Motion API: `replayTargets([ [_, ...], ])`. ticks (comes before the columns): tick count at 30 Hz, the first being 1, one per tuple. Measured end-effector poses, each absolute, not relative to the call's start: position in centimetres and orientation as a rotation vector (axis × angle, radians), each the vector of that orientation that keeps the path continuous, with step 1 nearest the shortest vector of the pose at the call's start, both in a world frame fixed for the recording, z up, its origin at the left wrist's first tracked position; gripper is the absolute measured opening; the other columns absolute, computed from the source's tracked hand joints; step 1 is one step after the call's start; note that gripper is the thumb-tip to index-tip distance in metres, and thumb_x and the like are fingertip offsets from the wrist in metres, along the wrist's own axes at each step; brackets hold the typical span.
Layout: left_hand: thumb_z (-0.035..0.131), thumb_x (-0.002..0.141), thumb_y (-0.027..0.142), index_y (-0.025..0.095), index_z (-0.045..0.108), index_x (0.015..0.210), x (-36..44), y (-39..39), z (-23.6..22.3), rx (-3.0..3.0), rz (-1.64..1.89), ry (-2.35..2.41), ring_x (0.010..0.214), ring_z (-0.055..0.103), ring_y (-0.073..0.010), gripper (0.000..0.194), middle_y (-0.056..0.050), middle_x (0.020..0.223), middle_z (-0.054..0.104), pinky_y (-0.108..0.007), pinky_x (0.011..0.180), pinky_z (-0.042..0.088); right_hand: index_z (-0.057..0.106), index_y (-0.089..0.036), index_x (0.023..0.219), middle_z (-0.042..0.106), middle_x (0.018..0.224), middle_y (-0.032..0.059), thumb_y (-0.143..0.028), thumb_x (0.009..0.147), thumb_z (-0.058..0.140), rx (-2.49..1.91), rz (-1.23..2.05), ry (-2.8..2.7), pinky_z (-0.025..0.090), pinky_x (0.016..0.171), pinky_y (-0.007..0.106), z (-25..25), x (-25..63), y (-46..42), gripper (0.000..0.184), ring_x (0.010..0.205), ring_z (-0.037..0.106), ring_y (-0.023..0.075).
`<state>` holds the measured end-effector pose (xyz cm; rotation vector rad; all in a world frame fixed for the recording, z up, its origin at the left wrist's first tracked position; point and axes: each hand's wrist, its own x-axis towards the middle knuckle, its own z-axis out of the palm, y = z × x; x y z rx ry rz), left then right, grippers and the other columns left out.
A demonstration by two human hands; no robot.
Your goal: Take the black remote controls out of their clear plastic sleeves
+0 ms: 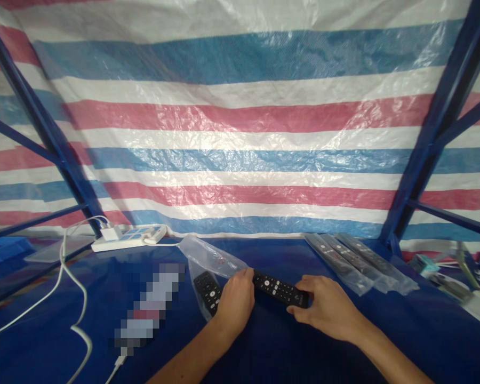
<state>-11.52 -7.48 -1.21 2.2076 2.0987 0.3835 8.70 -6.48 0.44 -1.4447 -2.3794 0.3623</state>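
Observation:
My right hand [330, 308] grips the near right end of a black remote control [278, 288] between thumb and fingers, its buttons facing up. My left hand [237, 300] is closed on the end of a clear plastic bag [220, 258], right where the remote's far left end meets it. Whether that end is inside the bag's mouth is hidden by the fingers. Partly beneath my left wrist lies another black remote [207, 289], with clear plastic showing along its side.
Several bagged remotes [344, 258] lie at the back right of the blue table [280, 346]. A white power strip [132, 238] with cables stands at the back left. A pixelated object [150, 306] lies at left. Blue frame posts and striped sheeting [240, 160] stand behind.

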Motion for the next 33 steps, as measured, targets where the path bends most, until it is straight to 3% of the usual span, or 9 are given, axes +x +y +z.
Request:
replayTargets([
  [12, 0.038, 0.091, 0.008, 0.017, 0.057, 0.081, -12.8, -6.8, -1.0, 2.127, 0.681, 2.053, 0.077, 0.062, -0.0156, 0.023, -0.004, 0.081, 0.065, -0.025, 0.071, 0.039, 0.062, -0.02, 0.061, 0.056, 0.065, -0.0019, -0.04, 0.073, 0.064, -1.276, 0.458, -2.29, 0.033, 0.056, 0.023, -0.5, 9.0, -5.5, 0.023, 0.059, 0.051, 0.0123],
  [20, 0.034, 0.089, 0.004, 0.017, 0.056, 0.092, -10.4, -8.3, -1.7, 2.262, 0.668, 1.85, 0.092, 0.061, -0.0182, 0.025, -0.007, 0.095, 0.065, -0.028, 0.083, 0.043, 0.059, -0.021, 0.063, 0.057, 0.068, -0.0012, -0.041, 0.076, 0.062, -1.394, 0.346, -2.223, 0.035, 0.058, 0.024, -1.2, 7.3, -6.2, 0.024, 0.062, 0.055, 0.0138],
  [24, 0.033, 0.089, 0.005, 0.016, 0.056, 0.092, -10.0, -8.3, -2.1, 2.258, 0.647, 1.833, 0.089, 0.061, -0.0183, 0.026, -0.007, 0.095, 0.064, -0.029, 0.081, 0.043, 0.059, -0.02, 0.062, 0.059, 0.07, 0.0, -0.039, 0.075, 0.063, -1.478, 0.382, -2.177, 0.034, 0.058, 0.025, -1.6, 6.2, -6.5, 0.022, 0.065, 0.055, 0.0149],
  [29, 0.034, 0.089, 0.006, 0.018, 0.055, 0.085, -10.6, -7.9, -2.0, 2.244, 0.726, 1.801, 0.082, 0.06, -0.0167, 0.024, -0.005, 0.089, 0.064, -0.027, 0.075, 0.043, 0.064, -0.019, 0.072, 0.057, 0.072, -0.0008, -0.042, 0.074, 0.067, -1.298, 0.573, -2.26, 0.036, 0.061, 0.024, -1.3, 6.8, -6.1, 0.023, 0.068, 0.053, 0.0151],
  [33, 0.035, 0.09, 0.009, 0.02, 0.052, 0.078, -10.9, -7.9, -1.7, 2.223, 0.818, 1.724, 0.075, 0.059, -0.0152, 0.024, -0.002, 0.08, 0.062, -0.026, 0.07, 0.04, 0.068, -0.02, 0.083, 0.059, 0.075, -0.0017, -0.035, 0.079, 0.063, -1.101, 0.856, -2.31, 0.038, 0.064, 0.023, -0.6, 8.3, -5.7, 0.016, 0.069, 0.053, 0.0138],
])
